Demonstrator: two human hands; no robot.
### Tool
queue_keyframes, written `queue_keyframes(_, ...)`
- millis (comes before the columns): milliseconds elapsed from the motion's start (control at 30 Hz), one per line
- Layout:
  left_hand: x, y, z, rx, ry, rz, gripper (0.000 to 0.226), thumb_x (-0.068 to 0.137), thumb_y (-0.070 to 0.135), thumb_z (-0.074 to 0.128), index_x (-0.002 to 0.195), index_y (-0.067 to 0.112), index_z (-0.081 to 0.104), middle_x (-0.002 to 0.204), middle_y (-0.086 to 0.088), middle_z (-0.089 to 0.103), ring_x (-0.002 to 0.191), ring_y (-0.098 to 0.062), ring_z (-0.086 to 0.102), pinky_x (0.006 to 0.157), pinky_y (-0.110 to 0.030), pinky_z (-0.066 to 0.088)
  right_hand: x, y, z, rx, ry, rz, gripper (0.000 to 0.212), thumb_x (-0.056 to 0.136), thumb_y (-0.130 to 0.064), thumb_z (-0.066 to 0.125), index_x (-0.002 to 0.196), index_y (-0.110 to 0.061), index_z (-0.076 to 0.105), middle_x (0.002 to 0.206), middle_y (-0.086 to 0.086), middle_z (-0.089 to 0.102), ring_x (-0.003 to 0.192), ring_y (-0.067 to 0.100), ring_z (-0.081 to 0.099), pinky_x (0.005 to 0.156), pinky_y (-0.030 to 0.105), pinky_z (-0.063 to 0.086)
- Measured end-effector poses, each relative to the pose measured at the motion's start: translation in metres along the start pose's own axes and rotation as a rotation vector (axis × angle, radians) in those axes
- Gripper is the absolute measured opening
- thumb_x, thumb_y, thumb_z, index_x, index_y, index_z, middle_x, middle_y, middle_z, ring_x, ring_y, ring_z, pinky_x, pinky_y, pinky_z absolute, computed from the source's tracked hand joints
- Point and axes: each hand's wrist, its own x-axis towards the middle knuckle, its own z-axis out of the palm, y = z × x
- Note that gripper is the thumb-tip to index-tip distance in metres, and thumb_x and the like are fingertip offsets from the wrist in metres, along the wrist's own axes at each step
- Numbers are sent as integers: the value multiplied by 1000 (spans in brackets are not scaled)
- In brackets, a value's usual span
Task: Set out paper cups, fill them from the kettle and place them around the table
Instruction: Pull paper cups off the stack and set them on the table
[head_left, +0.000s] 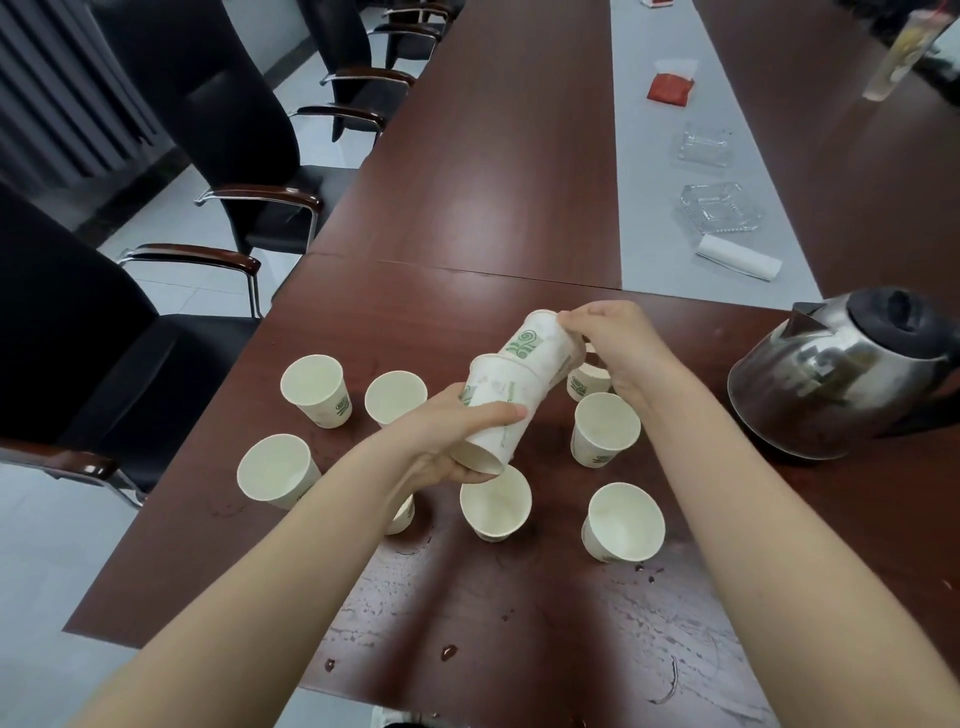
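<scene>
Above the brown table (493, 171) my left hand (447, 441) grips the lower part of a tilted stack of white paper cups (498, 410) with green prints. My right hand (613, 343) pinches the top cup (535, 345) of that stack at its far end. Several empty cups stand upright on the table beneath, among them one at the far left (316, 391), one at the near left (278, 470), one under the stack (496, 501) and one at the near right (623, 522). A steel kettle (841, 374) with a black lid sits at the right.
Black office chairs (218, 130) line the table's left side. Two glass ashtrays (719, 205), a rolled white paper (737, 257) and a red packet (671, 88) lie on the grey centre strip. Dark drops and water smears mark the near table surface (447, 652).
</scene>
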Motion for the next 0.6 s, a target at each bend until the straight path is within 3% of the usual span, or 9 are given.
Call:
queue_keyframes(133, -2, -4, -9, -47, -12, 39, 31, 84, 23, 69, 109, 22, 51, 91, -4, 67, 77, -19, 65, 74, -40, 54, 2, -2, -1, 190, -93, 171, 14, 84, -15, 66, 71, -18, 61, 72, -3, 57, 72, 12, 52, 66, 29, 41)
queue_keyframes(233, -3, -5, -17, -60, 6, 47, 37, 83, 35, 67, 113, 22, 50, 103, -7, 64, 88, -23, 64, 75, -43, 56, 5, -7, -4, 368, -247, 322, 11, 85, -17, 65, 76, -17, 59, 73, -2, 58, 77, 16, 56, 73, 38, 45)
queue_keyframes(367, 0, 1, -32, -112, 79, 10, 43, 88, 52, 55, 117, 20, 51, 110, -11, 64, 88, -26, 64, 66, -41, 54, 10, -14, 3, 508, -356, 347, 4, 85, -11, 64, 83, -10, 61, 75, 5, 66, 89, 25, 61, 81, 53, 52)
queue_keyframes(467, 5, 10, -44, -184, 86, 12, 46, 90, 54, 51, 128, 30, 44, 120, -12, 61, 92, -30, 63, 67, -43, 53, 16, -23, 13, 558, -331, 325, 4, 85, -10, 63, 87, -9, 59, 89, 8, 61, 95, 26, 60, 71, 52, 56)
queue_keyframes(600, 10, 27, -66, -256, 26, 66, 38, 93, 43, 53, 128, 42, 40, 124, -9, 58, 99, -34, 64, 69, -48, 54, 26, -36, 16, 567, -229, 283, 6, 87, -10, 62, 85, -10, 57, 90, 8, 58, 90, 23, 61, 67, 49, 57)
